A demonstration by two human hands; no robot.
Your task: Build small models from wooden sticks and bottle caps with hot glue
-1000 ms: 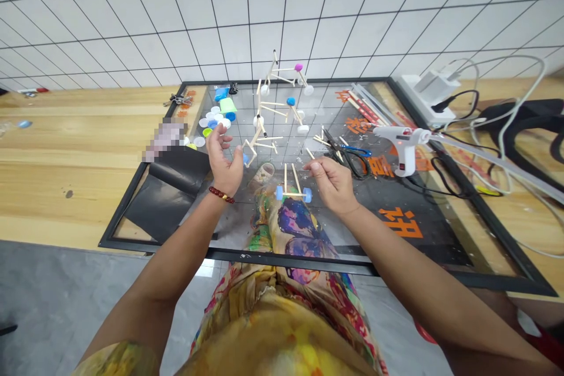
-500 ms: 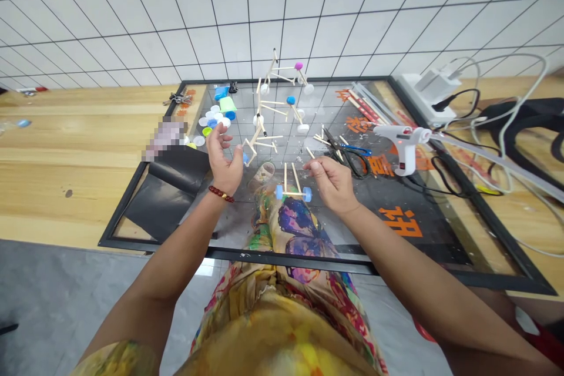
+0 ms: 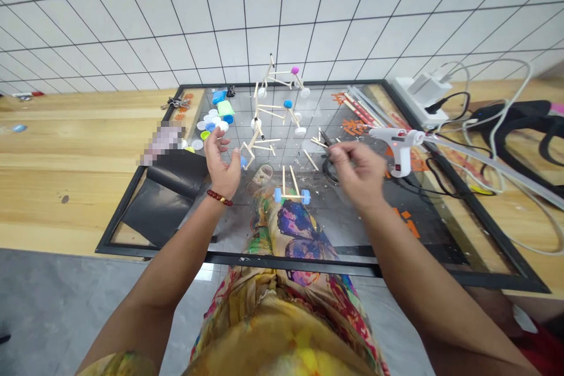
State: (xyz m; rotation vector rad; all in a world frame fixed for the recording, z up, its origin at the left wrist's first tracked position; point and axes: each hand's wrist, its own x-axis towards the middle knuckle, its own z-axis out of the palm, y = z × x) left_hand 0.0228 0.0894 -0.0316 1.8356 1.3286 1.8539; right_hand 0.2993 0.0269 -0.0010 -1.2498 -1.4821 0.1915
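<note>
My left hand (image 3: 223, 165) is raised with its fingers apart, beside the bottle caps (image 3: 210, 123) and holding nothing. To the right, my right hand (image 3: 359, 170) is curled over the scissors (image 3: 330, 169); whatever its fingers pinch is too small or hidden to make out. Between the hands a stick frame with blue wheels (image 3: 291, 195) lies on the glass panel. Farther back are stick models: one with a blue ball (image 3: 288, 104), one with a pink ball (image 3: 295, 71). A loose stick (image 3: 311, 160) lies left of my right hand.
A white glue gun (image 3: 399, 150) stands right of my right hand, with cables and a power strip (image 3: 414, 103) beyond. Black sheets (image 3: 165, 197) lie at the left. Red and white sticks (image 3: 359, 108) lie at the back right. A tiled wall rises behind.
My right hand has moved right, from the loose stick to over the scissors. That stick now lies free on the glass. My left hand has hardly moved.
</note>
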